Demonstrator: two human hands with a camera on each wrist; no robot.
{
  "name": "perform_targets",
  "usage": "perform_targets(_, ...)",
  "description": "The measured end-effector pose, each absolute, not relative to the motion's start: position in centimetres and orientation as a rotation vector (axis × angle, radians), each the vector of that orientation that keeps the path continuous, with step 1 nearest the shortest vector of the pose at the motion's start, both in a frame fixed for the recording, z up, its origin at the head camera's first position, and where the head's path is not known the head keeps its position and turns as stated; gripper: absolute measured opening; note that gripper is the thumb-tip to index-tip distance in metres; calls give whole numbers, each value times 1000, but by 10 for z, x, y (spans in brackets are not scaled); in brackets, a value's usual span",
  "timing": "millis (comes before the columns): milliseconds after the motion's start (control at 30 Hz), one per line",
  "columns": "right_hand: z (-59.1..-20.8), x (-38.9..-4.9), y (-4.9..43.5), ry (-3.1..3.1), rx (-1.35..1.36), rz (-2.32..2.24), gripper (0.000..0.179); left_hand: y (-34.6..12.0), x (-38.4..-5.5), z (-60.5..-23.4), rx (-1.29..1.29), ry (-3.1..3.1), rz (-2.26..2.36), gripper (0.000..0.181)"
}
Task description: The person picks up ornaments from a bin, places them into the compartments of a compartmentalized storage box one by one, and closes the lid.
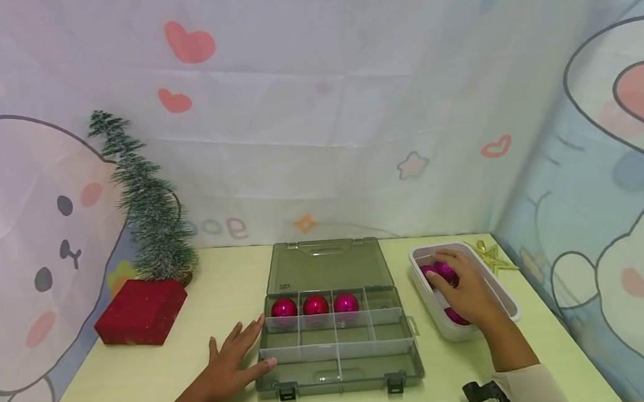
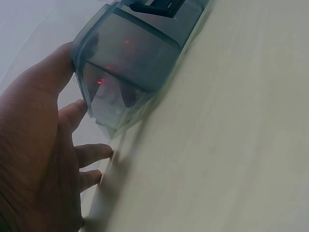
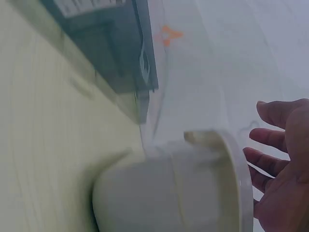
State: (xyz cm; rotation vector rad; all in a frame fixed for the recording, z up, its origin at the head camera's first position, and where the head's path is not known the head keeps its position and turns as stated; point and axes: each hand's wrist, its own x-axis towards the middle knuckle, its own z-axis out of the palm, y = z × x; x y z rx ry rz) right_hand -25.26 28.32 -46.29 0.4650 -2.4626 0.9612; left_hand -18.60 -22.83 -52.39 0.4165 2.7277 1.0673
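A grey-green clear plastic compartment box (image 1: 340,386) lies with its lid raised at the back. In its back row sit three shiny magenta-red ball ornaments (image 1: 315,305), one per compartment. My left hand (image 1: 227,371) rests at the box's left side, fingers spread and thumb at its edge; the left wrist view also shows this hand (image 2: 43,116) against the box wall. My right hand (image 1: 467,287) reaches over the white tub (image 1: 505,300), with thumb and fingers apart around a magenta ball (image 1: 446,271). In the right wrist view its fingers (image 3: 268,162) hang loosely past the tub rim.
More magenta balls (image 1: 456,317) lie in the tub. Behind it is a gold star ornament (image 1: 491,256). A small frosted Christmas tree (image 1: 152,219) with a red base block (image 1: 141,311) stands at the left. A printed cloth (image 1: 317,133) hangs behind the table.
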Motion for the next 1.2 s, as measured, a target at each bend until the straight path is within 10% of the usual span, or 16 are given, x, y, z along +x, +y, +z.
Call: perform_targets(1200,-467,-286,385,-2969,256,806,56,-229,-186,-526,410,2744,1055,94)
